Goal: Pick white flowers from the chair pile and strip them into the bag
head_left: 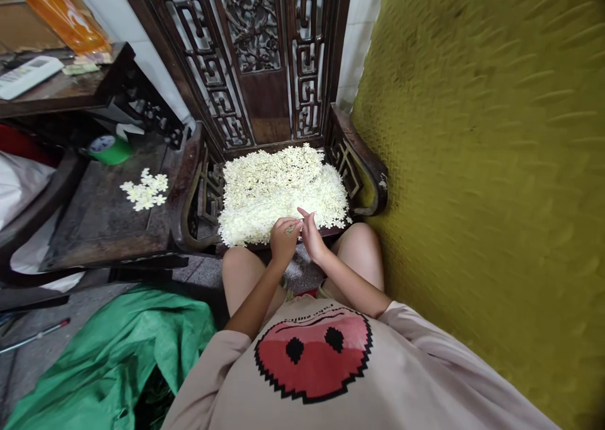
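Note:
Both hands meet over my lap, at the front edge of a broad heap of small white flowers point(283, 184) on a dark wooden chair seat. My left hand point(284, 238) has its fingers curled together, with a small greenish bit showing among them, too small to name. My right hand point(312, 236) touches or nearly touches the left fingertips. One of its fingers points out, while the others close toward the left hand; whatever they pinch is hidden. The flowers lie just beyond the fingertips, brighter white at the front and creamier at the back.
On the wooden side table point(104, 222) at left lie a small cluster of white flowers point(145, 190) and a green tape roll point(111, 149). An orange bottle point(66, 14) stands above. Green cloth point(118, 354) covers the floor at lower left. A yellow textured surface point(486, 184) rises at right.

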{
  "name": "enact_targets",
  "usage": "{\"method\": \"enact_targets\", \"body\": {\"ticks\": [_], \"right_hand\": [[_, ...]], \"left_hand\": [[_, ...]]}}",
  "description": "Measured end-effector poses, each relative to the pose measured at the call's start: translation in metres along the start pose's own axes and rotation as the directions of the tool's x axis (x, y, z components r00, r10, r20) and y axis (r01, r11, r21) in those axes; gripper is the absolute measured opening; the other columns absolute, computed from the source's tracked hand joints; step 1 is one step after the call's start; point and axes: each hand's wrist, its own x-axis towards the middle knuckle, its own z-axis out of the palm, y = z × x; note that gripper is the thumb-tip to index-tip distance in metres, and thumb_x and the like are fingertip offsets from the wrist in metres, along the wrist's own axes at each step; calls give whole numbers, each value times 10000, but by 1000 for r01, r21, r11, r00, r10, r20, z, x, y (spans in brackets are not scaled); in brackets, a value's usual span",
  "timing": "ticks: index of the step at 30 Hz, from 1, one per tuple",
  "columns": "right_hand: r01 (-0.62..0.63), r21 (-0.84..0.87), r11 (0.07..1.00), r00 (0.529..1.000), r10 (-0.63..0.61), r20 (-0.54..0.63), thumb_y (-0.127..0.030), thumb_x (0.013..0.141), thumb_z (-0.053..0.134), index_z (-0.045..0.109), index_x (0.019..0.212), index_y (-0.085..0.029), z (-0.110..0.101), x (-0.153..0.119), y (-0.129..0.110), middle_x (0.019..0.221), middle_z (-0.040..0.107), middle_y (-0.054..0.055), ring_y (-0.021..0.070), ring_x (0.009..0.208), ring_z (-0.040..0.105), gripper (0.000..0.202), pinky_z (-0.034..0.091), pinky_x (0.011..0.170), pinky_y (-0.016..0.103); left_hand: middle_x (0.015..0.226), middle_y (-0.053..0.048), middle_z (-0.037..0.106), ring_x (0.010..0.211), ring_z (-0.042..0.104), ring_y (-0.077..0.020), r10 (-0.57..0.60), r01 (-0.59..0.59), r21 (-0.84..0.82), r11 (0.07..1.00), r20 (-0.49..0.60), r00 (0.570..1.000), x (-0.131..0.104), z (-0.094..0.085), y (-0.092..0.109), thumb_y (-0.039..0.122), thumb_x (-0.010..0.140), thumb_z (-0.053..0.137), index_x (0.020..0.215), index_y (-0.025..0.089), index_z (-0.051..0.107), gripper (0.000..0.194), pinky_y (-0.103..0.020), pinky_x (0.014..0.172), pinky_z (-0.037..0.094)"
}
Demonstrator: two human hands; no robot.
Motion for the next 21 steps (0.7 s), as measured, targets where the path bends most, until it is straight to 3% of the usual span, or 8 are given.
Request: {"method": "enact_targets", "body": {"ticks": [3,6,10,13,16,21], "right_hand": [[93,-144,985,995,-96,-11,-741,817,256,477,1263,-283,-4,-5,-2,1080,590,54,189,1093,530,676,425,936,363],[151,-293,944,984,-173,-50,-693,849,265,489,1230,-272,-8,-9,-5,1034,566,61,187,1018,539,610,456,857,343],[326,-466,823,884,-440,-160,-575,897,339,528,1056,-224,-10,-24,-10,925,537,53,179,897,524,430,440,794,320],[422,-547,723,851,-524,-36,-486,893,446,539,993,-212,-11,-34,-16,768,497,13,161,731,496,306,421,714,303],[486,-619,616,828,-551,102,-412,872,526,585,969,-215,-11,-38,-25,746,508,8,161,716,498,227,409,724,308],[510,-640,574,802,-587,112,-353,844,588,637,873,-209,-10,-34,-38,709,531,0,152,699,506,155,399,717,297]], "left_hand": [[840,-34,669,831,617,-161,27,-28,-13,1000,-39,999,-6,2,8,298,802,594,798,205,702,142,-317,819,475],[802,-32,651,792,603,-152,-18,15,-37,999,-91,996,-10,3,12,287,797,586,760,190,675,137,-296,781,472],[794,-31,633,734,580,-140,-171,159,-113,981,-110,979,-10,-2,14,312,789,580,752,176,649,158,-278,727,465],[787,-31,631,741,578,-144,-238,219,-172,961,-101,966,-7,-6,19,344,795,571,764,171,644,190,-279,728,456],[786,-27,633,752,576,-147,-255,236,-207,949,-66,965,-5,-10,29,365,796,565,775,172,640,208,-279,734,444],[740,-17,628,722,569,-142,-279,279,-250,927,38,960,-5,-18,44,376,787,564,756,168,629,220,-269,706,436]]}}
